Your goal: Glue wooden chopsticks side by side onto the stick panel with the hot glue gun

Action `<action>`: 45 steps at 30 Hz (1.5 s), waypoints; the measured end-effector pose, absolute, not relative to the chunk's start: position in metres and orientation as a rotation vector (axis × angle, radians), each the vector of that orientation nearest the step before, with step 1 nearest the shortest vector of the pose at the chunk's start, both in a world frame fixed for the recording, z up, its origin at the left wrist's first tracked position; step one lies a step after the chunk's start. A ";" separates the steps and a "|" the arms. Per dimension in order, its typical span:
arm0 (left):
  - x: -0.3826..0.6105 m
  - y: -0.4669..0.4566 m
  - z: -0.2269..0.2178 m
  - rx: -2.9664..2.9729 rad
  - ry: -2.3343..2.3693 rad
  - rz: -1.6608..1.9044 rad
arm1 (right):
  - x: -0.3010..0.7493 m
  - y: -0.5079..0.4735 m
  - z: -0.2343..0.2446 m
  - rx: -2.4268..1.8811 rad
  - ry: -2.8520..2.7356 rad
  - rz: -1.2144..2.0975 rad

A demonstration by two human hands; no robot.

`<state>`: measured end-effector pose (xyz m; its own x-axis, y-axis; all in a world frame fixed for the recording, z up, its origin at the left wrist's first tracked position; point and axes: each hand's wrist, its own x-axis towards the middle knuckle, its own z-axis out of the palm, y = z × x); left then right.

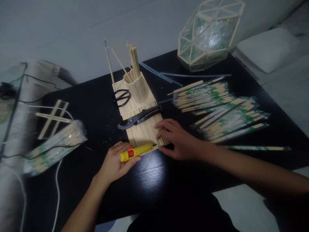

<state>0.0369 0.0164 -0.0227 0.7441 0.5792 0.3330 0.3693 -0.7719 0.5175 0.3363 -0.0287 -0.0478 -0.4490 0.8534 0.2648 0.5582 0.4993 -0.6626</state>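
Note:
In front of me lies a flat board of pale wooden sticks [143, 132] joined side by side. At its near left corner, my left hand [114, 162] has thumb and fingers closed round the edge. A yellow, pen-shaped tool [140, 150] with a red window and dark tip lies along the near edge, its rear end over that hand. Curved round the near right corner is my right hand [177, 138]. Across the board rests a black hinged hand tool [141, 117]. Farther back are black-handled scissors [122, 97] and a stick-walled cup [138, 89] holding upright sticks [134, 59].
Wrapped chopsticks [231, 119] lie in heaps at the right. A faceted stick-framed object [207, 35] stands at the back right. On the left are a bagged chopstick bundle [56, 146], a crossed stick frame [54, 119] and a white cable [57, 187]. Translucent strips [169, 77] lie behind.

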 end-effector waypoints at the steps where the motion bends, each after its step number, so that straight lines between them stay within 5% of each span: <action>1: 0.037 0.016 -0.023 2.522 0.734 0.676 | 0.336 -0.029 -0.048 -1.153 -2.163 0.664; 45: 0.041 0.013 -0.022 2.391 0.948 0.693 | 0.335 -0.027 -0.051 -1.127 -2.145 0.642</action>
